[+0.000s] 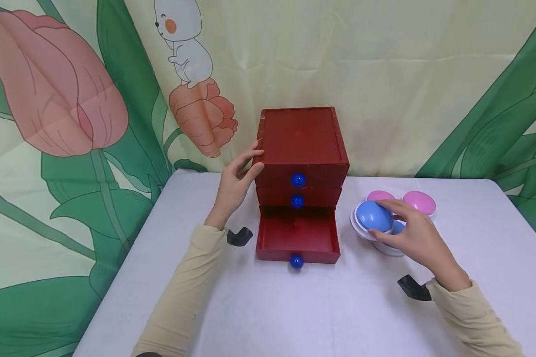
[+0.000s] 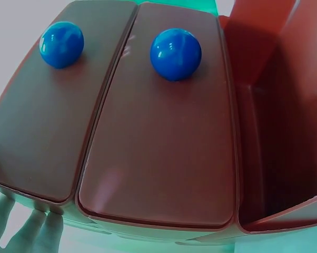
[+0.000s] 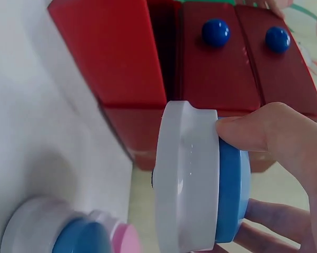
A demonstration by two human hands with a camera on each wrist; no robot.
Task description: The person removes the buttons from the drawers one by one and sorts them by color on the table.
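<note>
A small dark red drawer cabinet (image 1: 301, 136) with blue ball knobs stands at the back middle of the table. Its bottom drawer (image 1: 298, 238) is pulled out, bare red inside; the upper two drawers are closed. My left hand (image 1: 234, 183) rests on the cabinet's left side, fingers extended. To the cabinet's right, my right hand (image 1: 413, 235) pinches a round white button with a blue domed top (image 1: 374, 216) between thumb and fingers. The right wrist view shows this blue-topped button (image 3: 198, 179) tipped on edge, raised off the table.
A second blue-topped button (image 1: 388, 249) sits partly hidden under my right hand. Behind it are two pink-topped ones (image 1: 420, 202), one partly covered. The white-covered table (image 1: 250, 312) ends at a printed curtain (image 1: 384, 89) close behind the cabinet.
</note>
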